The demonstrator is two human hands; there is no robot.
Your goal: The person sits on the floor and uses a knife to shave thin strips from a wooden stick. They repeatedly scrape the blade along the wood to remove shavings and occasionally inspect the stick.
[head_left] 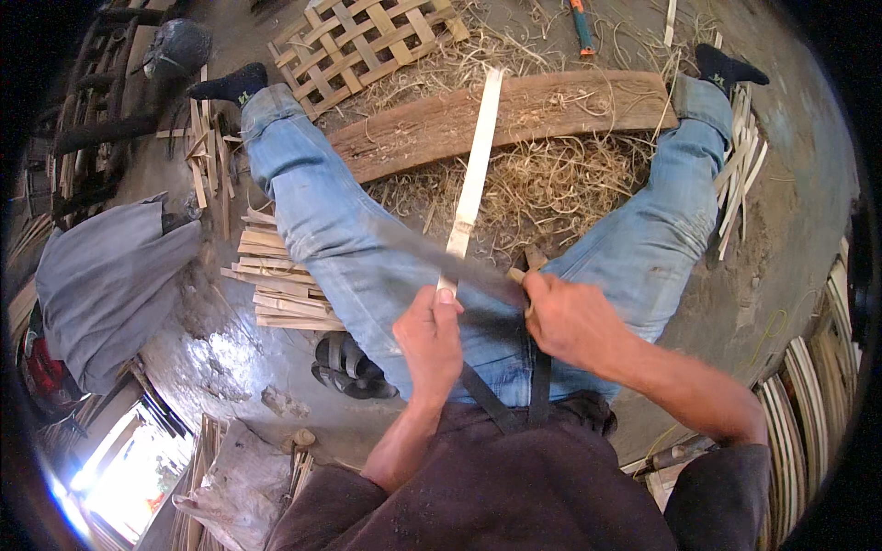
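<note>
A pale bamboo strip [477,161] points away from me between my outstretched legs, its far end over a curved wooden plank [570,103]. Closed around the strip's near end is my left hand [432,335], thumb on top. My right hand [571,312] grips the handle of a knife [459,268] at my lap. Its long dark blade, smeared by motion, crosses the strip just beyond my left thumb. Whether the edge touches the strip, I cannot tell. Curly shavings [551,184] are heaped beneath and beyond the plank.
A woven bamboo lattice [363,46] lies at the far left, a tool with an orange and teal handle [582,28] at the far right. Split strips [280,285] are stacked beside my left thigh, near dark sandals [354,367]. More strips [742,179] lie by my right leg.
</note>
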